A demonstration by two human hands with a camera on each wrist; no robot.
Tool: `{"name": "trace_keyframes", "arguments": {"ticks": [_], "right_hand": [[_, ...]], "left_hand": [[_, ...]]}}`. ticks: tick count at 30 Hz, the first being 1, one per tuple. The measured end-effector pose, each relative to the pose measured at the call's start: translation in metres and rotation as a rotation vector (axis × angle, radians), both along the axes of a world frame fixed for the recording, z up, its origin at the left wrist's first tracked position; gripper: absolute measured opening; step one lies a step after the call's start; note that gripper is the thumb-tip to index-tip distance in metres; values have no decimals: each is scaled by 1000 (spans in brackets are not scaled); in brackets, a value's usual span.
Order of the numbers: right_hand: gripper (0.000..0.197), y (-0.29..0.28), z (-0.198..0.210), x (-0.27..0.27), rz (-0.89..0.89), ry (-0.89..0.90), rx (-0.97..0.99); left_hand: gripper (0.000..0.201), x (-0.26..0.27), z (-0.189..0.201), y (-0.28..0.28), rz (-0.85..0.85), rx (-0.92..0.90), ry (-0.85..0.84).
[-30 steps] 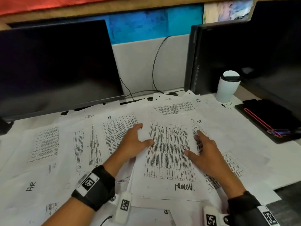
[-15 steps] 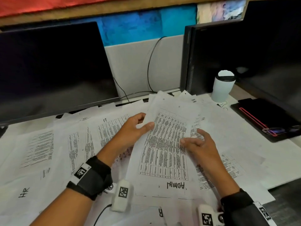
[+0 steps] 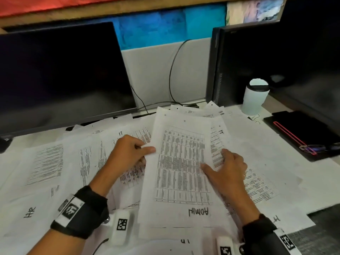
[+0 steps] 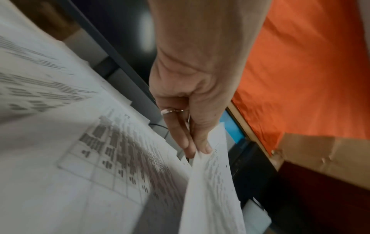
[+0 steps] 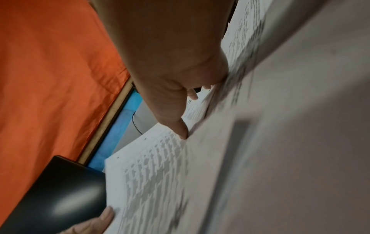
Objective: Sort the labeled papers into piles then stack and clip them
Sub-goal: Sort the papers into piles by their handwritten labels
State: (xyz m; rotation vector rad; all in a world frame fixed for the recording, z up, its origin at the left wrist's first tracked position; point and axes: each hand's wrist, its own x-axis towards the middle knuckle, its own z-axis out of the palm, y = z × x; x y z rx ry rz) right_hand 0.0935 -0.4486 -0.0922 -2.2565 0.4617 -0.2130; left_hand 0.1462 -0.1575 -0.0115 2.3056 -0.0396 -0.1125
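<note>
Printed sheets with handwritten labels cover the desk. In the head view the ADMIN sheet [image 3: 180,172] lies on top in the middle, its label toward me. My left hand [image 3: 147,153] pinches its left edge, thumb on top, and lifts that edge off the pile; the left wrist view shows the same pinch on the ADMIN sheet [image 4: 212,182]. My right hand [image 3: 213,159] lies flat, thumb pressing the ADMIN sheet, fingers spread on an IT sheet [image 3: 220,132] beside it. Another IT sheet [image 3: 120,133] lies left of centre and an HR sheet [image 3: 30,212] at the near left.
A dark monitor [image 3: 60,74] stands at the back left, a black computer tower [image 3: 230,67] at the back right. A white lidded cup [image 3: 254,99] sits by the tower. A black case [image 3: 301,133] with glasses [image 3: 312,148] lies at the right. Cables [image 3: 173,74] hang behind.
The ADMIN sheet lay flat under both open hands. My left hand has pinched its left edge and raised it, and the sheet has turned slightly clockwise. My right thumb stays on it.
</note>
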Motion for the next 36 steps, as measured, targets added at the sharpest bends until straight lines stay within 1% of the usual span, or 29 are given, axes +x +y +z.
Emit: {"name": "trace_keyframes", "arguments": {"ticks": [2,3,5,6,7,8,9,12,14,16,17,18,20,22,23,24,26,28,31,32,33,36], "right_hand": [[99,-1,1,-1,-27,22,-32],[102,-2,1,-1,-48,37,-47],[109,-4,2,0,-73,62,-73],[111,-4,1,0,-58,74,-90],[112,-4,0,1,-25,83,-111],[112,-3,-2,2,15,82,-121],[111,-1,-4,2,61,71,-113],[111,6,-6,0,155,24,-46],[115,8,-4,-3,173,-11,75],[117,8,0,-4,177,-68,277],[115,9,1,-4,163,-91,359],[109,9,1,-3,132,-108,421],[91,7,-3,1,77,-143,482],[65,2,-6,5,67,-144,427],[57,1,-5,5,80,-122,404],[56,3,-3,4,112,-104,390],[64,10,2,-1,181,-102,400],[74,18,4,-4,219,-106,358],[109,22,-3,-1,190,8,194],[114,23,-4,1,171,31,152],[114,22,-7,3,149,38,139],[106,20,-10,4,90,-15,189]], "left_hand": [[23,-3,1,18,51,-49,21],[22,-4,0,28,65,-85,75],[19,-10,-1,43,4,-103,281],[20,-14,-2,48,-58,-64,377],[23,-17,-5,52,-105,-31,420],[26,-19,-9,52,-128,-5,406],[29,-18,-14,51,-126,10,354],[33,-12,-24,36,-75,64,194],[28,-7,-27,21,-74,115,134],[16,-1,-30,10,-45,184,70],[16,3,-31,7,-7,194,43],[19,6,-30,4,22,171,31],[27,13,-28,1,40,105,18],[28,18,-28,-4,10,26,0],[26,20,-29,-8,-23,-1,5],[25,20,-29,-15,-64,-9,26],[33,25,-35,-28,-120,40,92],[53,29,-41,-40,-134,140,137],[79,29,-41,-56,-136,251,142],[84,28,-38,-59,-116,285,149],[89,28,-38,-61,-89,305,154],[110,27,-32,-61,-8,336,287]]}}
